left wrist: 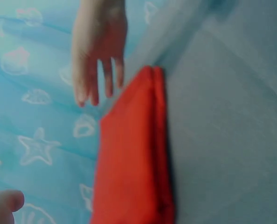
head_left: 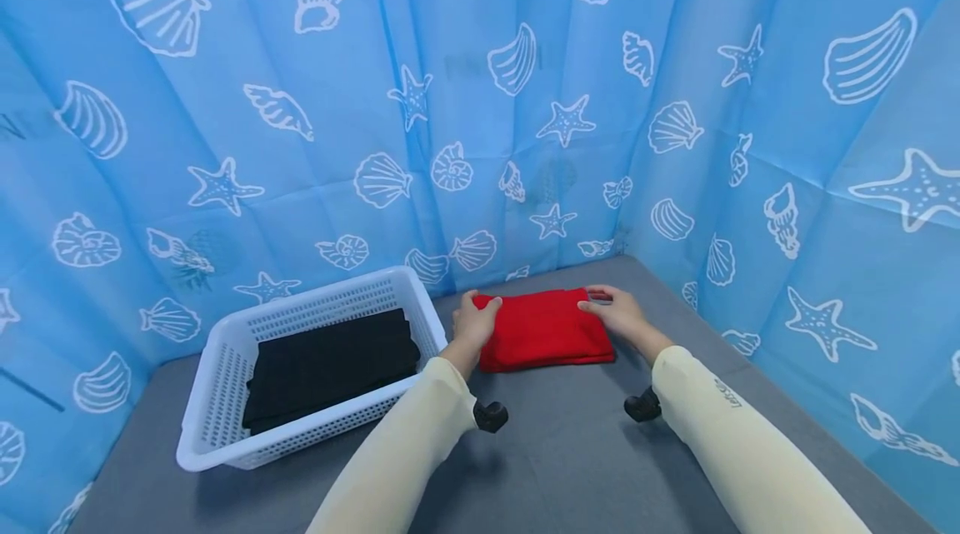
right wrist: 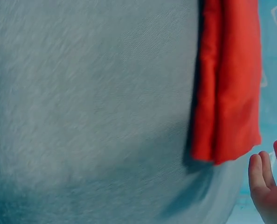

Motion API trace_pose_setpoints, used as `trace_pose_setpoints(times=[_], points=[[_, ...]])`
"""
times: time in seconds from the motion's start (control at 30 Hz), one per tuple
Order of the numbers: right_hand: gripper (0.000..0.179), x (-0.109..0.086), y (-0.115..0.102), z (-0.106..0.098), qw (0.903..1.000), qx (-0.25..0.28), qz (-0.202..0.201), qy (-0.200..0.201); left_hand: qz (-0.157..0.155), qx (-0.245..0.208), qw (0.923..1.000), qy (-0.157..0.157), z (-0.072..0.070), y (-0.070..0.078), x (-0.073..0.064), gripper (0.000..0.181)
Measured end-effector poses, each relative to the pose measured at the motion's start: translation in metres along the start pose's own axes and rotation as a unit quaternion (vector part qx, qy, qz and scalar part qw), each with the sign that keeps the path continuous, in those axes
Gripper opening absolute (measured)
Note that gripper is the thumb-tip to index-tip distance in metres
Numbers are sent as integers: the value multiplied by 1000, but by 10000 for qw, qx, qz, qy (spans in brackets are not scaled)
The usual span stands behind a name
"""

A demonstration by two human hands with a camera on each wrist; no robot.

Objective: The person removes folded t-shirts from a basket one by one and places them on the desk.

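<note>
Fingers (left wrist: 81,84) loosely extended, thumbs apart: left hand (head_left: 469,326) and right hand (head_left: 622,314) flanking one folded red cloth (head_left: 546,327), near white basket (head_left: 197,405).

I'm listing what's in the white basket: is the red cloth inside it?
No, the red cloth lies on the gray surface to the right of the white basket.

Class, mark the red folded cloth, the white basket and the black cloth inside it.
Red folded cloth (head_left: 547,330), head view: middle of its top.
White basket (head_left: 201,392), head view: its left rim.
Black cloth (head_left: 330,367), head view: middle of its top.
</note>
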State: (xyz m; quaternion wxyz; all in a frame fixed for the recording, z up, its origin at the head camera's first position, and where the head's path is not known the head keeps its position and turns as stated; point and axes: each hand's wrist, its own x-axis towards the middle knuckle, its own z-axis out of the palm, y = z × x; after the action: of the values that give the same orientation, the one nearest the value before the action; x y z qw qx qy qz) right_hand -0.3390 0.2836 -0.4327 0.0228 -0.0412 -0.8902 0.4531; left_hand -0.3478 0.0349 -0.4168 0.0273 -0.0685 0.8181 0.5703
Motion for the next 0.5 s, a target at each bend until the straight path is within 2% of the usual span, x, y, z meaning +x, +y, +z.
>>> trace_pose_setpoints(times=[0.13, 0.3, 0.5], points=[[53, 0, -12, 2, 9999, 88, 8, 78, 131, -451, 9981, -389, -13, 9, 0, 61], [53, -2, -28, 4, 9994, 300, -65, 173, 313, -742, 9935, -801, -37, 15, -4, 59], [52, -8, -44, 10, 9993, 349, -150, -11, 624, -806, 9902, -956, -67, 16, -10, 56]])
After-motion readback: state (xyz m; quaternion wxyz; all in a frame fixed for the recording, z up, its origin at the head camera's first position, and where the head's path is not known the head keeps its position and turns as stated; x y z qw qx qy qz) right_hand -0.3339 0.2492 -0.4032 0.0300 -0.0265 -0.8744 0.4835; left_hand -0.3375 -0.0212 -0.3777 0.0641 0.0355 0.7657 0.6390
